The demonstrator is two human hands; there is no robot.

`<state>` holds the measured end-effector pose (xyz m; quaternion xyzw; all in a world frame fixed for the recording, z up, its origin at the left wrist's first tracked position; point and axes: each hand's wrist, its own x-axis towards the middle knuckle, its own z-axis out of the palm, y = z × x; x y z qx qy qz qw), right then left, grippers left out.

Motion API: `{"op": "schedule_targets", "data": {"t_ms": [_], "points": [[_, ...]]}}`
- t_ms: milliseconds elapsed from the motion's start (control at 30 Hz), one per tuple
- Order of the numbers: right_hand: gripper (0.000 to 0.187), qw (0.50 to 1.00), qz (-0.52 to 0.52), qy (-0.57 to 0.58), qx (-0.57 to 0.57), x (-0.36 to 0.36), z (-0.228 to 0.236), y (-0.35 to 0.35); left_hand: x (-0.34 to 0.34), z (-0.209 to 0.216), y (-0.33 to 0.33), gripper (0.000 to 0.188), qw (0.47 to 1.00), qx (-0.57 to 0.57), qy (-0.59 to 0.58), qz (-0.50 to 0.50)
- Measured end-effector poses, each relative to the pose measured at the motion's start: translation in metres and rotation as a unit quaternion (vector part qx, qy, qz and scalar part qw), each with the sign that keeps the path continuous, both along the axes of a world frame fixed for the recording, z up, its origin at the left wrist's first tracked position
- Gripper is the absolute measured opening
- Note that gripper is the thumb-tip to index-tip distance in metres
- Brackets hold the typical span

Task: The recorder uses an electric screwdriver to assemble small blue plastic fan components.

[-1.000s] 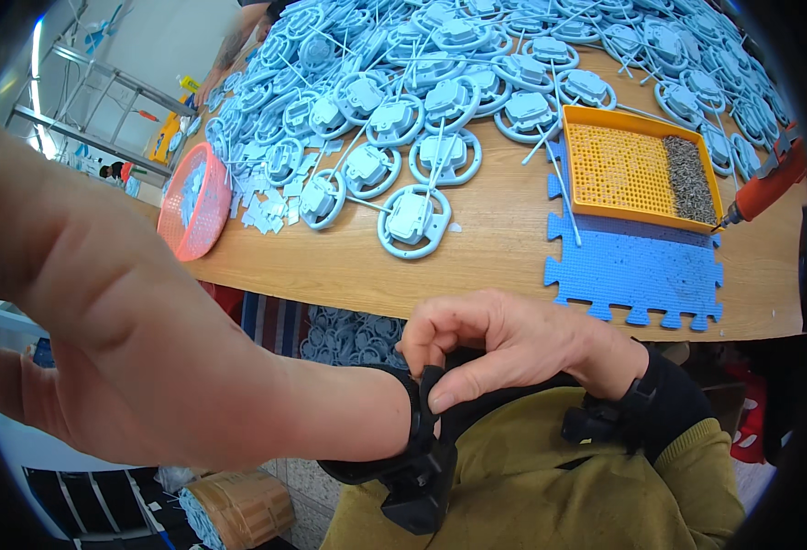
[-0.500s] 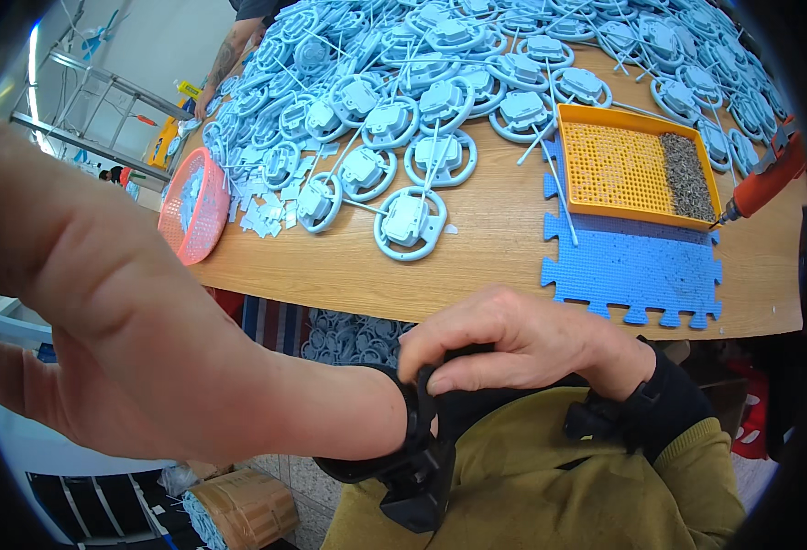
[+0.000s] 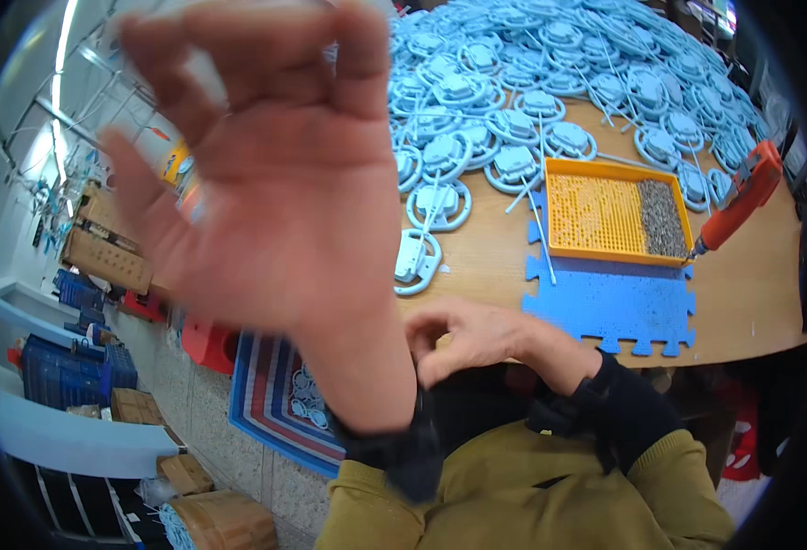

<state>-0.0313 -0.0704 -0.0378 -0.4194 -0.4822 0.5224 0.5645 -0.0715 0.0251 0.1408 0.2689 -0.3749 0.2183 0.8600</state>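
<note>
My left hand (image 3: 275,192) is raised close to the camera, palm showing and fingers apart and partly bent, slightly blurred. It holds nothing. A black strapped device (image 3: 412,454) sits around my left wrist. My right hand (image 3: 477,339) is beside that wrist, just above the strap, with thumb and index finger curved and a gap between them; nothing is seen in it. A dark band (image 3: 568,403) circles my right wrist. Beyond my hands, light-blue ring-shaped plastic parts (image 3: 440,202) with box-like centres lie on the wooden table (image 3: 486,266). My left hand hides part of this heap.
On a blue foam mat (image 3: 605,302) rests a yellow perforated tray (image 3: 596,252) with small grey pieces at its right end. An orange power screwdriver (image 3: 742,197) leans at the tray's right corner. Cardboard boxes (image 3: 225,522) and a striped lined container (image 3: 266,394) stand lower left.
My left hand has swung up and right, from pointing left to upright. My right hand has let go of the wrist strap and shifted slightly. The view has turned left.
</note>
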Motion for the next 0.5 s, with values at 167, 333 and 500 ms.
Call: {"op": "schedule_targets", "data": {"t_ms": [167,333,500], "points": [[0.025,0.962,-0.267,-0.004,-0.051,0.013,-0.004,-0.034,0.054,-0.048,0.056,0.049,0.232,0.675,0.032,0.700],[0.026,0.890,-0.371,-0.240,0.108,-0.019,0.040,-0.042,0.054,-0.080,0.094,0.053,0.167,0.787,0.291,0.518],[0.024,0.806,-0.380,-0.377,0.254,-0.051,0.062,-0.013,0.061,-0.087,0.088,0.053,0.227,0.722,0.352,0.551]]}}
